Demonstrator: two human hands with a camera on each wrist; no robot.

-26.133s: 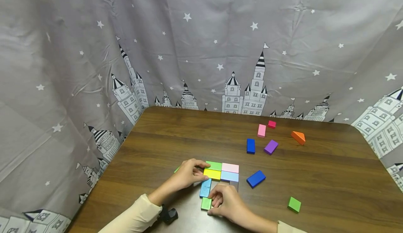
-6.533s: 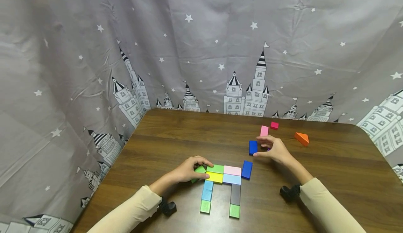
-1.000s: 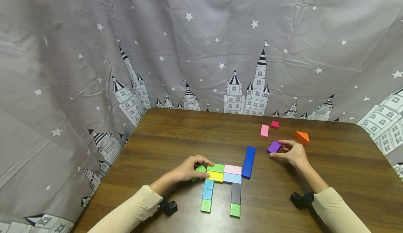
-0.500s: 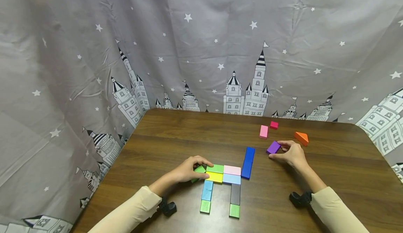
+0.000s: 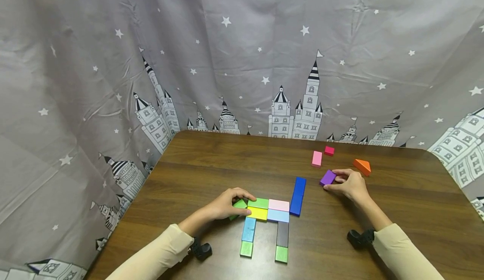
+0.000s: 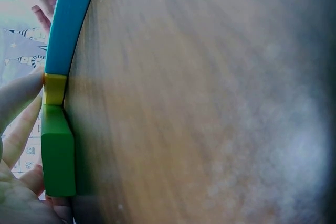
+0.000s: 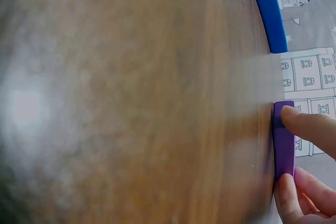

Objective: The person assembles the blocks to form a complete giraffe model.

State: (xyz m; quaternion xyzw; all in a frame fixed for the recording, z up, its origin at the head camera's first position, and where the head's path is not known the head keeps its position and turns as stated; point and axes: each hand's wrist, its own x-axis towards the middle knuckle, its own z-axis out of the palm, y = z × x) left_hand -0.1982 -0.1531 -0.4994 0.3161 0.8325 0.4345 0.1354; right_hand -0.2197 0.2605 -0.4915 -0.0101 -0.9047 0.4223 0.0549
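My right hand [image 5: 351, 185] pinches a purple block [image 5: 327, 178] on the table, thumb at its near end and fingers at its far end. The right wrist view shows the same purple block [image 7: 284, 150] between thumb and fingertips. My left hand [image 5: 225, 204] rests at a flat layout of blocks, its thumb on the yellow block [image 5: 259, 213] and a fingertip on the green block [image 5: 259, 203]. Pink [image 5: 279, 204] and light blue blocks [image 5: 278, 215] adjoin them. A tilted green block [image 5: 239, 204] is partly hidden under the left hand. Two dark blue blocks [image 5: 298, 196] form a slanted bar.
Below the layout, a blue block [image 5: 248, 229] and a grey block [image 5: 282, 233] each end in a small green block. Farther back on the wooden table [image 5: 211, 158] lie a pink block [image 5: 316, 159], a red block [image 5: 329, 150] and an orange triangle [image 5: 362, 167]. A castle-print curtain hangs behind.
Over the last second the purple block has shifted and turned only slightly in the right hand. Earlier, the dark blue blocks were joined end to end, and the second small green block joined the grey one.
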